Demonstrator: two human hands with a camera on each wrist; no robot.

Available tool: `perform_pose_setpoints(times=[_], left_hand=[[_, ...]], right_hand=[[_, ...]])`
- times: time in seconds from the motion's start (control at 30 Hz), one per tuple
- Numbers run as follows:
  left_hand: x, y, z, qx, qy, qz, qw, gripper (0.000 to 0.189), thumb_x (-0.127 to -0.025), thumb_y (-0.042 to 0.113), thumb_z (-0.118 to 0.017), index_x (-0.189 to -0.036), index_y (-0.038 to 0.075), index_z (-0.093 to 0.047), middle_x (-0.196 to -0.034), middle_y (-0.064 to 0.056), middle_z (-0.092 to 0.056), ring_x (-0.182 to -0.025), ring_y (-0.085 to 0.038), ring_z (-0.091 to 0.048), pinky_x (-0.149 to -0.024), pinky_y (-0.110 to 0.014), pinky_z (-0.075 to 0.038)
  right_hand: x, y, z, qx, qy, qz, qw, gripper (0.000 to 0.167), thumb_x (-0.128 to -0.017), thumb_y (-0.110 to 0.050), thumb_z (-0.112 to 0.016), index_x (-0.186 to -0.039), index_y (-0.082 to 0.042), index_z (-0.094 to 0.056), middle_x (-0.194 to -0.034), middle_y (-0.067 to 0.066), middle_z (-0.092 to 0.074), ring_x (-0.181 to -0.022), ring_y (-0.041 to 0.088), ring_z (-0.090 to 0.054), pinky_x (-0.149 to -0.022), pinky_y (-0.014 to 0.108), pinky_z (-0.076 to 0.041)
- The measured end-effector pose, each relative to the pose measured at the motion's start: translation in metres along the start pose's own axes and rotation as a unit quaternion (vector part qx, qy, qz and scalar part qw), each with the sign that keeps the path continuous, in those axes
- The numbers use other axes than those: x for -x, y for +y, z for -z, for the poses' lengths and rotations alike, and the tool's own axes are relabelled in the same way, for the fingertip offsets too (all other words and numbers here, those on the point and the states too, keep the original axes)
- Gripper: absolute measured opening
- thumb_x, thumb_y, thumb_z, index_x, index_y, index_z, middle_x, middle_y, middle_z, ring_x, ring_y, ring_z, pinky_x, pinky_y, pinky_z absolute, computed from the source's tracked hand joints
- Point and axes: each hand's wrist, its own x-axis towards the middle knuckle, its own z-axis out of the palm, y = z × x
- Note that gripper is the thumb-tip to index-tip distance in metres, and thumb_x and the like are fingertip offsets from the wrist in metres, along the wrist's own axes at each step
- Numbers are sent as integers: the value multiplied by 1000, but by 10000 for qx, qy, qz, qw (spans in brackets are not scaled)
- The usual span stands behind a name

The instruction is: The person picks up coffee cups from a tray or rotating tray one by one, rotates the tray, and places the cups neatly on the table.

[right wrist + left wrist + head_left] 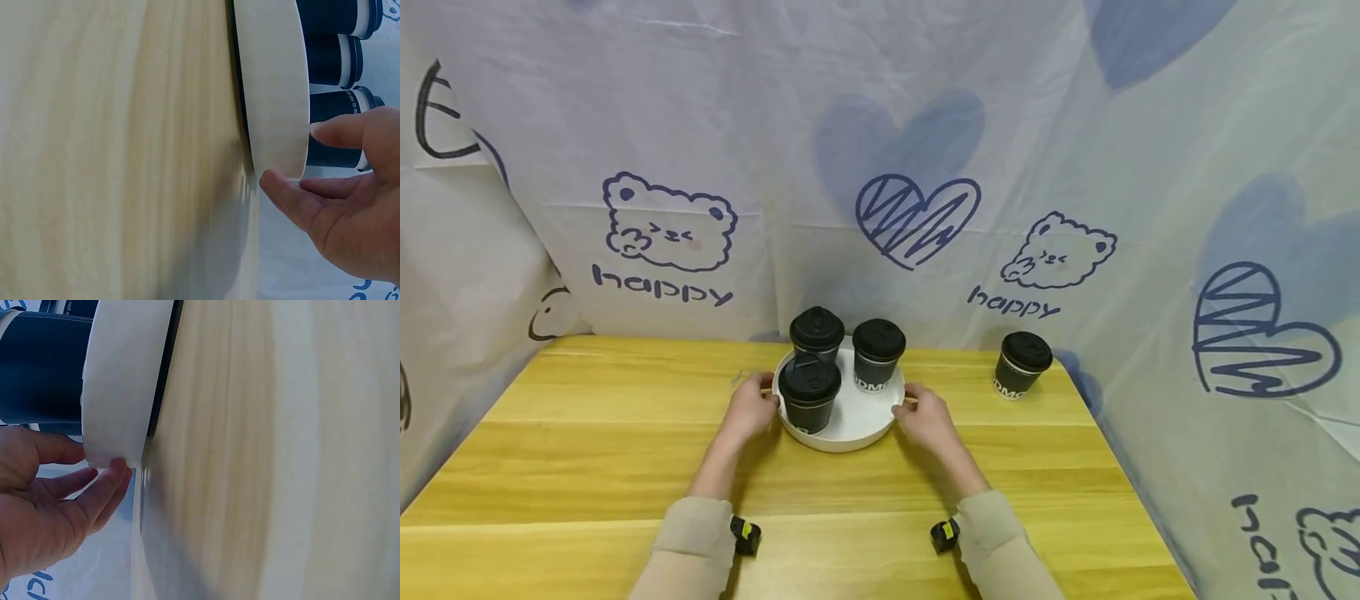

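Note:
A round white tray (861, 421) with a raised rim sits at the back middle of the table. On it stand three black paper coffee cups with black lids: a front left cup (809, 393), a back left cup (817, 330) and a right cup (878, 352). My left hand (751, 410) grips the tray's left side, thumb at the rim and fingers against the outer wall in the left wrist view. On the opposite side my right hand (927, 417) holds the tray likewise, its thumb (337, 131) at the rim. Both wrist views show a dark gap beneath the tray wall.
A fourth matching coffee cup (1022, 364) stands upright on the wooden table (625, 467), near the back right corner. Behind and at both sides hangs a pale printed cloth (790, 125), close to the table's back edge. Each wrist wears a small black camera (746, 536).

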Motion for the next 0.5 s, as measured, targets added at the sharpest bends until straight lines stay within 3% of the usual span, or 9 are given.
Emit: perform_pose_setpoints(times=[0.2,0.5], left_hand=[[-4,-3,1,-59,56,-173,9998,46,-93,-8,-47,-138,-18,-51,-134,-38,-58,-125,-50,-57,-104,-54,-49],[-11,-4,2,-63,85,-296,9995,44,-94,-8,-46,-136,-21,-52,-133,-39,-58,-122,-48,-60,-105,-53,-49]], right_hand=[[1,0,1,-500,260,13,9984,57,-98,-9,-64,-148,10,-47,-146,26,-55,-126,39,-62,-97,45,-57],[-9,4,-1,-516,661,303,9960,55,-98,-8,-62,-148,9,-47,-148,25,-53,-129,41,-59,-105,50,-52]])
